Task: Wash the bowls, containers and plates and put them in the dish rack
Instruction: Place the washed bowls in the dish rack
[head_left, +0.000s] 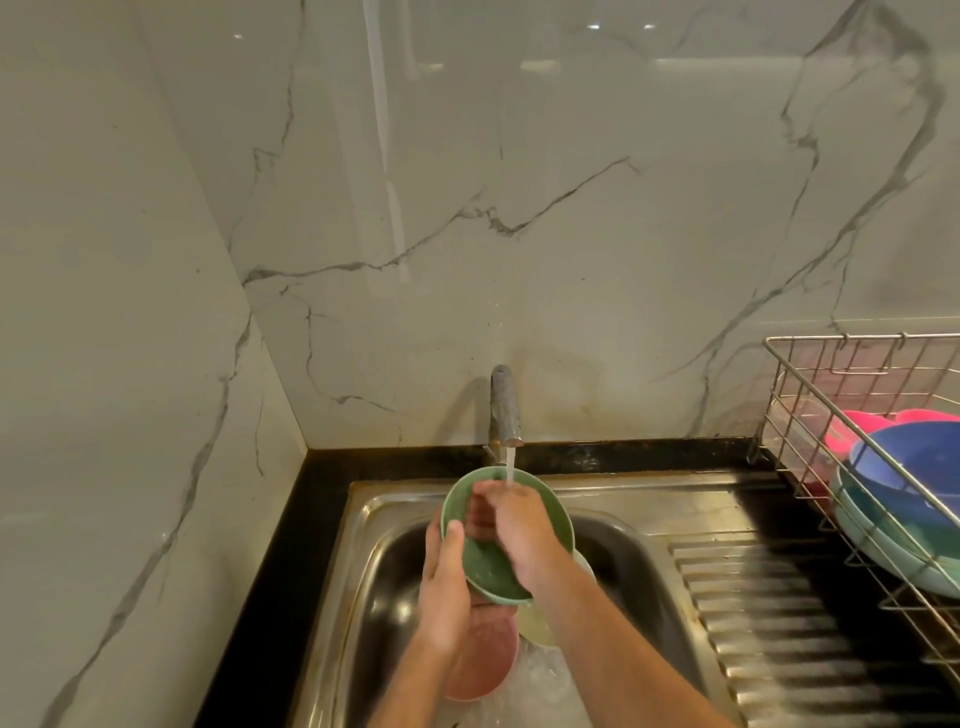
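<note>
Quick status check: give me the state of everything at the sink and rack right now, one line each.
Tap: running, stream landing on the right hand.
Green plate: tilted over the sink, being rinsed.
Left hand: grips the plate's edge.
Right hand: rubbing the plate's face.
Pink plate: in the sink, unwashed.
Yellow plate: in the sink, partly hidden.
Dish rack: holding blue and pink dishes.

We reach both bare forearms in from the near edge, angled toward each other as they go far. Our left hand (441, 582) takes its grip on the left rim of the green bowl (488, 566), thumb (453, 540) laid over the near-left edge and fingers hidden behind. Our right hand (519, 530) lies inside it, palm down, fingers stretched toward the far left; they look blurred.
</note>
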